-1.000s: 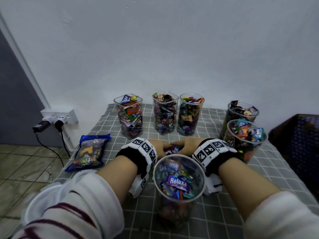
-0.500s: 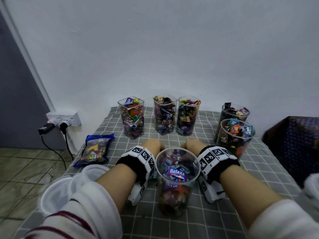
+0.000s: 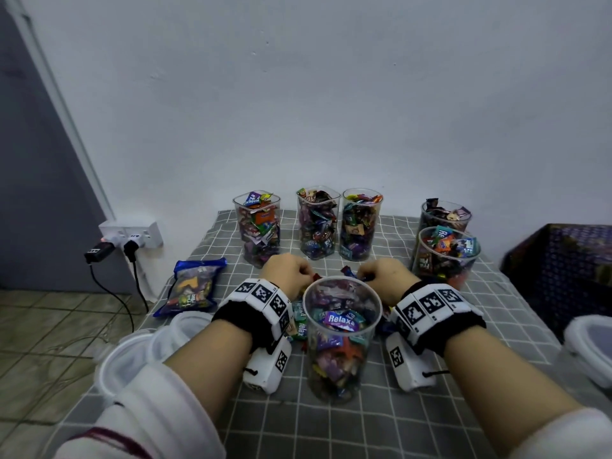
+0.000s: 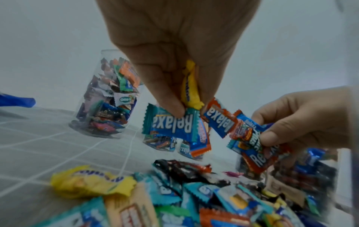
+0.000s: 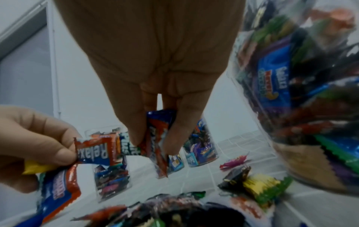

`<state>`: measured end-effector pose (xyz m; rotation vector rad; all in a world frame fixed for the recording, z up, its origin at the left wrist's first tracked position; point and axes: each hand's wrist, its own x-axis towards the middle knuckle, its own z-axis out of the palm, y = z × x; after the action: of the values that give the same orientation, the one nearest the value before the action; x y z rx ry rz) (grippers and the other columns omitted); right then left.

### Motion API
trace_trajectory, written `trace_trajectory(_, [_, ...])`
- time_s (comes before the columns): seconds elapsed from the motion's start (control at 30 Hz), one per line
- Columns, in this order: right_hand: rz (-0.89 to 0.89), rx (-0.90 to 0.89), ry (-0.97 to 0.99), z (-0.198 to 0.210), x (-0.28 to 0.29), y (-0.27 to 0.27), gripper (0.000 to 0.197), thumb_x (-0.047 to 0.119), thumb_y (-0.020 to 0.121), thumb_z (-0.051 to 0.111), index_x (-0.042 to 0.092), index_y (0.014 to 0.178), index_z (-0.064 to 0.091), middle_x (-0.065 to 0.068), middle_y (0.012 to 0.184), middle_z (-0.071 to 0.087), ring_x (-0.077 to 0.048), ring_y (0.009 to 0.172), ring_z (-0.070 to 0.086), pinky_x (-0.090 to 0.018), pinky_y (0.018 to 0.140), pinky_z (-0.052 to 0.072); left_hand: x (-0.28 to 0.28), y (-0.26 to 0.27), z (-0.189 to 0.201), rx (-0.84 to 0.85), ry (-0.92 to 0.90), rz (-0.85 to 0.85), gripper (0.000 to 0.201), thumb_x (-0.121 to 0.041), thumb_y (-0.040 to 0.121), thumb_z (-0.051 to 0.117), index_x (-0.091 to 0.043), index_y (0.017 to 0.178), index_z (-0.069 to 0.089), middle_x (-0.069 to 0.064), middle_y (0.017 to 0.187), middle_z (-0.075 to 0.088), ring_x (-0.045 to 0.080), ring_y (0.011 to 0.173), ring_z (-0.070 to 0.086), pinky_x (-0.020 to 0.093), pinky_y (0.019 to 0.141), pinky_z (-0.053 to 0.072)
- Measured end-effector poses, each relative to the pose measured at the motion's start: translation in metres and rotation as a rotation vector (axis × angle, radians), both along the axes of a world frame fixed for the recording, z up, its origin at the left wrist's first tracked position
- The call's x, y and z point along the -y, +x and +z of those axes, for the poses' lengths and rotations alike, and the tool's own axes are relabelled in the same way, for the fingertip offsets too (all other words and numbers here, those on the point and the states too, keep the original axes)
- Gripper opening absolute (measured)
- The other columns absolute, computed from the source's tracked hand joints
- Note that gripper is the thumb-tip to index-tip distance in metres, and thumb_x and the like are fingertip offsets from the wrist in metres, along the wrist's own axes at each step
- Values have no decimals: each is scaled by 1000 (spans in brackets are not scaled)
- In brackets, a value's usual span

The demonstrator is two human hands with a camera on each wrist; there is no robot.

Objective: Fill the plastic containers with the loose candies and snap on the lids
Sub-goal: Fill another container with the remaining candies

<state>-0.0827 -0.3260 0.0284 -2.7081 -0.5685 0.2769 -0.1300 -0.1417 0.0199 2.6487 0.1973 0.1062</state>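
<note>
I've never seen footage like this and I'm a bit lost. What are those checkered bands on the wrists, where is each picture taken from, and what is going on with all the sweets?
No machine here: a person works bare-handed, wearing a camera on the head and one on each wrist; the patterned bands are part of that gear. The wide picture is the head view; the two close ones look along each hand. On the checked cloth stand clear containers of wrapped candies; the nearest container has no lid on. More candies lie loose behind it. The left hand pinches several candies, and the right hand pinches a few more. White lids lie at the left.
</note>
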Motion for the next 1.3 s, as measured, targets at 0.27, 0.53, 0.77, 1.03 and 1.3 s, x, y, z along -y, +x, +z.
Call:
trace_trajectory(0.27, [-58, 44, 235, 21, 9, -16, 13, 11, 83, 67, 14, 96, 63, -8, 91, 60, -18, 75, 56, -25, 67, 45, 2, -13, 11, 164, -231, 88, 7, -15, 86, 65, -14, 86, 72, 6, 92, 71, 21, 86, 64, 30, 79, 50])
trace_trajectory(0.53, [-4, 47, 513, 54, 18, -44, 25, 5, 82, 68, 26, 77, 56, -2, 77, 62, -18, 66, 60, -42, 72, 56, -1, -23, 13, 207, -440, 104, 19, -7, 84, 65, -20, 70, 65, 9, 77, 70, 25, 72, 67, 36, 73, 57])
trace_trajectory(0.77, [123, 160, 507, 69, 18, -76, 21, 8, 81, 69, 26, 83, 58, 9, 78, 56, -8, 69, 55, -17, 64, 42, 0, -31, 17, 247, -494, 102, 17, -4, 83, 64, -15, 71, 68, 4, 67, 64, 21, 63, 62, 31, 66, 55])
trace_trajectory(1.03, [254, 235, 313, 72, 12, -103, 22, 6, 78, 65, 24, 91, 63, 0, 101, 59, -17, 95, 56, -29, 85, 46, 1, -35, 20, 279, -511, 102, 26, -5, 81, 67, -23, 63, 63, -1, 62, 62, 24, 64, 62, 41, 73, 57])
trace_trajectory(1.3, [246, 204, 338, 65, 14, -111, 38, 4, 77, 63, 21, 111, 61, 4, 111, 53, -10, 101, 52, -26, 82, 46, -1, -41, 25, 322, -548, 119, 30, -5, 80, 68, -27, 62, 62, 6, 69, 65, 33, 77, 67, 49, 77, 56])
